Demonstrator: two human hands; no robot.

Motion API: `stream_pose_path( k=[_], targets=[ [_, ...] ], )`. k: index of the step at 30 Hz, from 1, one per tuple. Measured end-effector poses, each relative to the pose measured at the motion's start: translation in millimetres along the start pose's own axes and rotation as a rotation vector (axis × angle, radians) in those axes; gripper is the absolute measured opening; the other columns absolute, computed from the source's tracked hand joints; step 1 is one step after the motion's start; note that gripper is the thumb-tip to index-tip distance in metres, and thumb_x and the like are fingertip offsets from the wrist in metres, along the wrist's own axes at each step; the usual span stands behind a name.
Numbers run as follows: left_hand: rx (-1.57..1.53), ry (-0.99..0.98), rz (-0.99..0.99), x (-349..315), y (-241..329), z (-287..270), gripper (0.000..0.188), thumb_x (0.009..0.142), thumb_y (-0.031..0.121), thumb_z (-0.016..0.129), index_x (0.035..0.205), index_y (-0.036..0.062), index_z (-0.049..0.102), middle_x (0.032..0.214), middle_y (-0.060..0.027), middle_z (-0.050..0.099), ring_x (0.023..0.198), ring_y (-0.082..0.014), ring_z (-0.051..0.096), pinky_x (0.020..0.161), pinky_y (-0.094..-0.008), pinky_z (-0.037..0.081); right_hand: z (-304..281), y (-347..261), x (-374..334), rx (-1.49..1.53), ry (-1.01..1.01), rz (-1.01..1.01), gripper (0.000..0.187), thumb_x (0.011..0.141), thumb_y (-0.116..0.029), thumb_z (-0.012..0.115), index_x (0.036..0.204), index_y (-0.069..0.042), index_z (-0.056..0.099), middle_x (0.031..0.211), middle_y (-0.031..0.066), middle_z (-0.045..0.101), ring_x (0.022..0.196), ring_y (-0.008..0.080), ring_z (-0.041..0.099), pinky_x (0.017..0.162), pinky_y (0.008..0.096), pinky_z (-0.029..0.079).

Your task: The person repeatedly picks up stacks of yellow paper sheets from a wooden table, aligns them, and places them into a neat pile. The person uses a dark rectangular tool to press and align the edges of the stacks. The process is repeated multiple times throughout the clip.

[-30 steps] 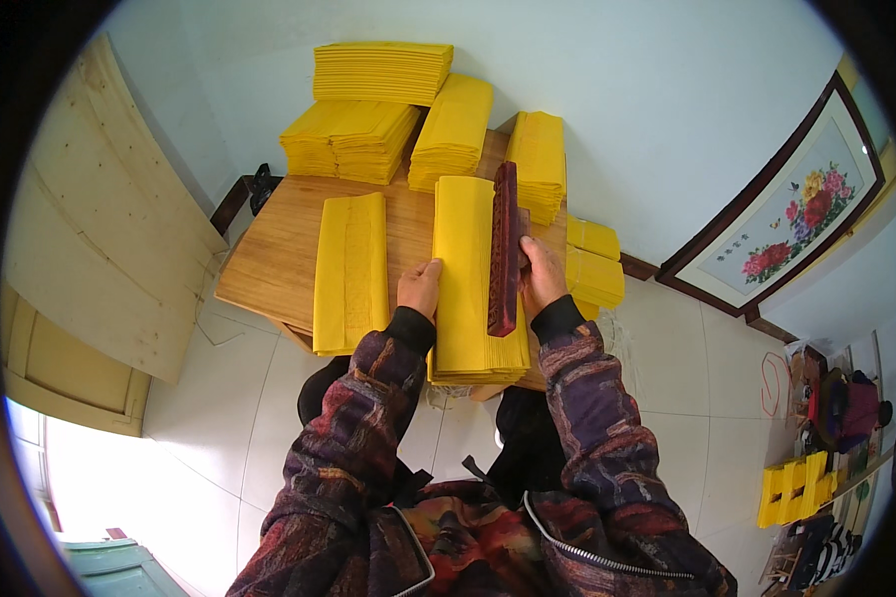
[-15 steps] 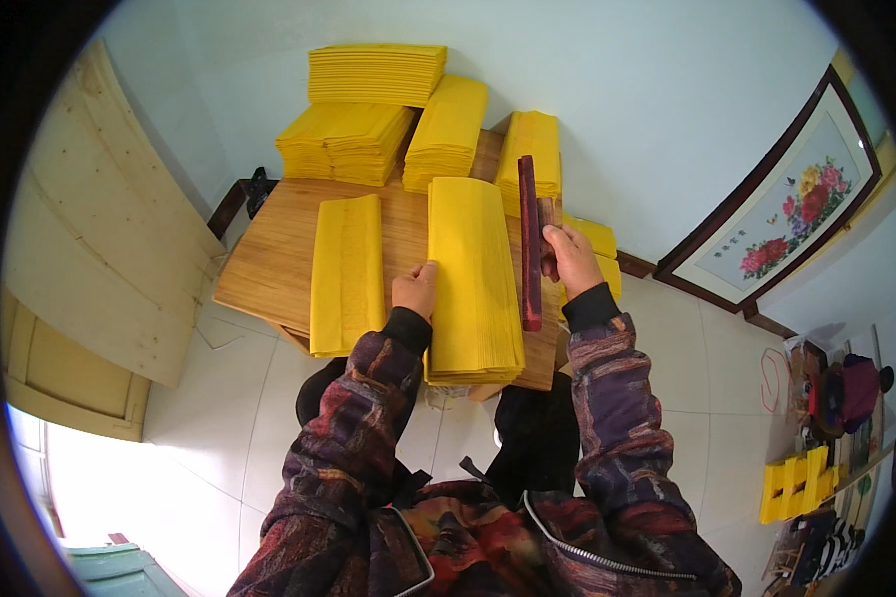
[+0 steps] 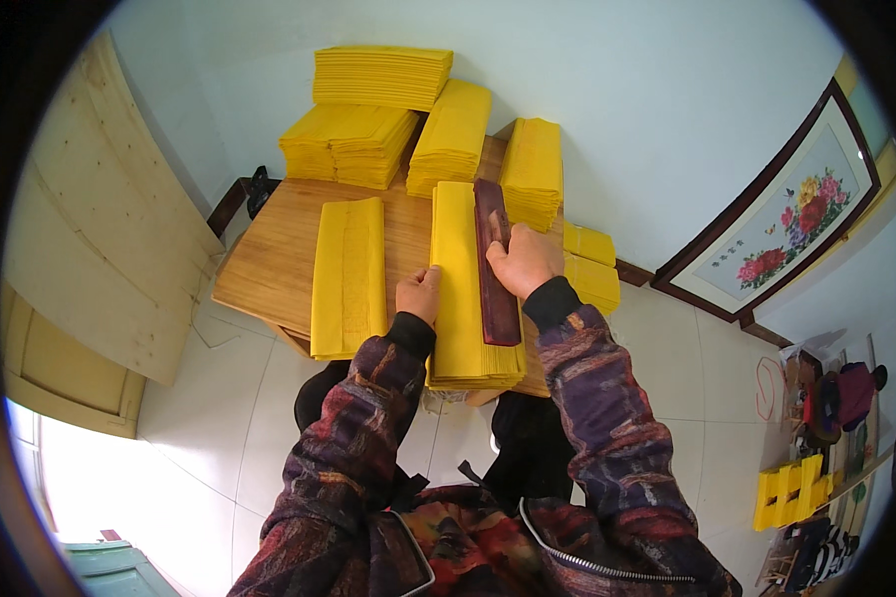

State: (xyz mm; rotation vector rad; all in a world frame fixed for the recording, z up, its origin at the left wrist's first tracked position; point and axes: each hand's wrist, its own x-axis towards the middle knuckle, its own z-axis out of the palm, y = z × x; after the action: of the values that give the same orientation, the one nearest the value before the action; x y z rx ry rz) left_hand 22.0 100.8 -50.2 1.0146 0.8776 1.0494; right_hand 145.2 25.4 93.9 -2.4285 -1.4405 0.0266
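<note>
A tall stack of folded yellow paper (image 3: 452, 298) lies lengthwise before me on the wooden table (image 3: 269, 261). At the stack's left edge is my left hand (image 3: 418, 295), its fingers curled in and pressed against the edge; whether they pinch a sheet is hard to make out. My right hand (image 3: 528, 261) grips the handle of a long dark-red wooden block (image 3: 498, 284), which lies along the right part of the stack's top. Left of my left hand is a thinner yellow folded piece (image 3: 348, 279), flat on the table.
More yellow stacks stand at the table's back, among them a wide pile (image 3: 348, 144), a bundle on top (image 3: 383, 78) and one at right (image 3: 533, 169). Other yellow bundles (image 3: 592, 284) sit beyond the right edge. A framed flower picture (image 3: 786, 219) leans against the wall.
My right hand has moved left and brought the wooden block from upright beside the stack down onto its top. My left hand stays at the left edge.
</note>
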Motion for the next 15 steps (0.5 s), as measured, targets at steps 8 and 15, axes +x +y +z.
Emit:
stream_pose_path(
  k=[8, 15],
  targets=[
    [-0.022, 0.026, -0.052, -6.6, 6.4, 2.3, 0.028, 0.086, 0.021, 0.056, 0.079, -0.0055, 0.061, 0.062, 0.001, 0.052, 0.053, -0.0072, 0.046, 0.047, -0.0243, 0.037, 14.0, -5.3, 2.0, -0.042, -0.057, 0.044, 0.031, 0.078, -0.029, 0.052, 0.085, 0.0, 0.062, 0.085, 0.0217, 0.064, 0.08, 0.0362, 0.062, 0.07, 0.0445, 0.049],
    [-0.119, -0.045, -0.152, -10.6, 14.0, 4.8, 0.028, 0.084, 0.023, 0.061, 0.077, -0.0033, 0.061, 0.066, -0.0007, 0.055, 0.056, -0.0081, 0.048, 0.05, -0.0252, 0.039, 32.0, -6.8, -8.6, -0.068, -0.042, 0.134, 0.032, 0.081, -0.028, 0.052, 0.091, 0.001, 0.058, 0.085, 0.0211, 0.064, 0.08, 0.0349, 0.063, 0.07, 0.0439, 0.049]
  ],
)
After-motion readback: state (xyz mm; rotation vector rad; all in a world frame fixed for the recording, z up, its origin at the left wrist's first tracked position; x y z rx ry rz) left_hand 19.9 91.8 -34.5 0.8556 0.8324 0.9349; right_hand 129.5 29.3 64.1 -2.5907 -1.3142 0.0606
